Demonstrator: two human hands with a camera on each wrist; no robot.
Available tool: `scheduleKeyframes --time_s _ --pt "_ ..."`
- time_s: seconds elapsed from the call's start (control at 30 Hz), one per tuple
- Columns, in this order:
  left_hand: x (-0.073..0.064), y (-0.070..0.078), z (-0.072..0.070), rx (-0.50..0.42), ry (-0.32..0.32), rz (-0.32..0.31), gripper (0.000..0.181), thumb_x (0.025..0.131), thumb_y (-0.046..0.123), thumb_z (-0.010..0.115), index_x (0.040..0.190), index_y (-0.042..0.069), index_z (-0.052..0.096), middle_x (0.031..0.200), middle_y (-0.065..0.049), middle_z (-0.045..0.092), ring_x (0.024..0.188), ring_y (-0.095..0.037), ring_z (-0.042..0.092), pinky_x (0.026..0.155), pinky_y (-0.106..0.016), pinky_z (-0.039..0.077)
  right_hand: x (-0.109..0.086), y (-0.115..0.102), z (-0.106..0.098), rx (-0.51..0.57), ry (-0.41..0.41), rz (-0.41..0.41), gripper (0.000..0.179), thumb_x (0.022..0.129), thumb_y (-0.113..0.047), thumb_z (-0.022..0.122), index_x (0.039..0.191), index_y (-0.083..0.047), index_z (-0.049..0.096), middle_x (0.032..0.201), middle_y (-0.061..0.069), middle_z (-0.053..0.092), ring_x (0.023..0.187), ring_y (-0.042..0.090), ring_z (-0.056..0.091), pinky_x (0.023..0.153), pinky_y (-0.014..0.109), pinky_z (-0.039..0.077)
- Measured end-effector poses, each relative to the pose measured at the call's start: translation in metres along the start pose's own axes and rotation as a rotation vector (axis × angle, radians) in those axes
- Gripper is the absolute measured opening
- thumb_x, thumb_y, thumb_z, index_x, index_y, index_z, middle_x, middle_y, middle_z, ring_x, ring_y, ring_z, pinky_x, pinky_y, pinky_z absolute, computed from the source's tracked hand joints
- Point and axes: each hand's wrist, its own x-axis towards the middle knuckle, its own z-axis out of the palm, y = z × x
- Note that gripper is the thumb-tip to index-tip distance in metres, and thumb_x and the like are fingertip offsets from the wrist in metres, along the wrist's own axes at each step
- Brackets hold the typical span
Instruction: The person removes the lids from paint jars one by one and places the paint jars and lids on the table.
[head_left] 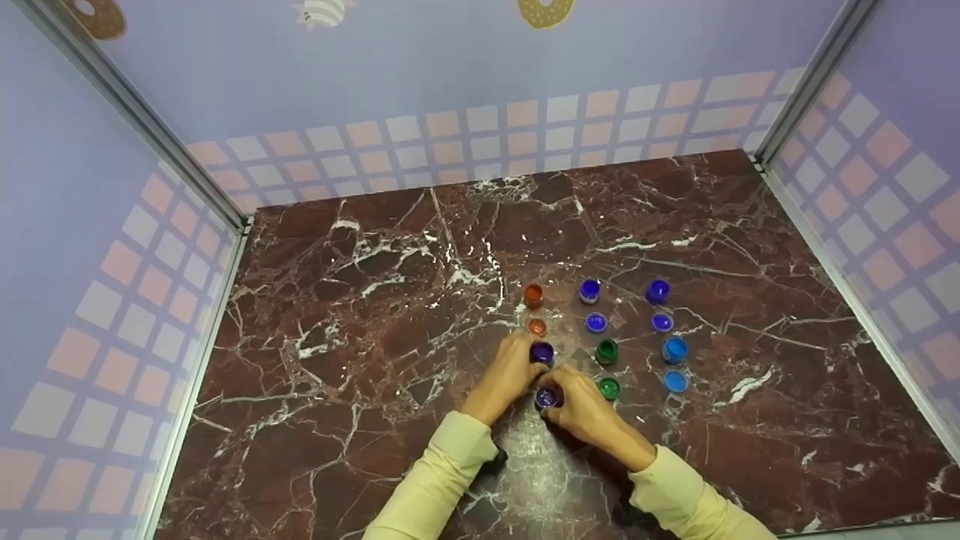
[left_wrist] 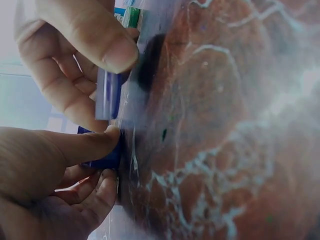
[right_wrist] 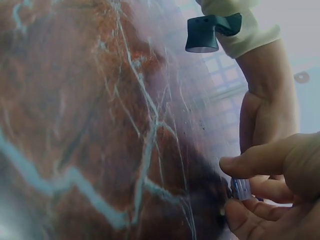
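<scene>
My left hand [head_left: 510, 369] grips a small purple paint pot [head_left: 541, 354], uncovered at the top, which stands on the marble-patterned table. Just nearer to me, my right hand [head_left: 583, 406] pinches the pot's round purple lid [head_left: 547, 397] between thumb and fingers. In the left wrist view the lid [left_wrist: 108, 95] is tipped on edge near the table, and part of the pot [left_wrist: 106, 159] shows between the left thumb and fingers. The right wrist view shows the lid's clear rim [right_wrist: 241, 189] between the right fingertips.
Beyond my hands stand an orange pot [head_left: 533, 295], a blue pot [head_left: 589, 291] and a violet-blue pot [head_left: 658, 291]. To the right are a green pot [head_left: 607, 352] and a light blue pot [head_left: 675, 349]. Each has its lid lying in front. Patterned panels [head_left: 480, 90] wall the table [head_left: 337, 315].
</scene>
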Motion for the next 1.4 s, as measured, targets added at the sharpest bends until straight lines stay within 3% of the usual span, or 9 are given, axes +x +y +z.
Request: scheduleKeyframes --time_s 0.37,0.6,1.13,1.4 --pt "0.005 0.003 -0.001 0.011 -0.008 -0.039 0.028 0.080 0.002 0.086 0.102 -0.005 0.070 0.103 -0.018 0.069 0.100 -0.035 0.066 0.092 -0.044 0.055 0.004 -0.001 0.002 -0.048 0.030 0.016 0.033 0.067 0.002 0.088 0.092 -0.002 0.068 0.089 0.008 0.063 0.085 0.028 0.061 0.079 0.049 0.050" --pt "0.006 0.002 0.000 0.003 -0.010 -0.026 0.026 0.080 0.001 0.085 0.099 -0.005 0.069 0.101 -0.018 0.069 0.099 -0.036 0.066 0.092 -0.045 0.055 0.009 -0.002 0.004 -0.074 0.044 0.041 0.036 0.064 -0.002 0.092 0.086 -0.002 0.064 0.086 0.008 0.064 0.083 0.028 0.062 0.077 0.049 0.052" --pt "0.003 0.001 0.002 -0.003 -0.027 -0.051 0.032 0.082 0.001 0.083 0.109 -0.005 0.066 0.110 -0.019 0.065 0.105 -0.036 0.064 0.097 -0.044 0.053 0.011 0.002 0.010 -0.070 0.067 0.044 0.044 0.063 -0.012 0.098 0.087 -0.002 0.062 0.085 0.006 0.062 0.083 0.025 0.060 0.076 0.047 0.052" --pt "0.000 0.000 0.004 0.022 -0.004 -0.021 0.032 0.084 0.001 0.081 0.110 -0.005 0.063 0.110 -0.019 0.062 0.105 -0.036 0.063 0.098 -0.045 0.051 0.012 0.002 0.012 -0.071 0.056 0.051 0.043 0.066 -0.011 0.096 0.091 -0.001 0.063 0.086 0.007 0.062 0.084 0.027 0.060 0.077 0.049 0.051"
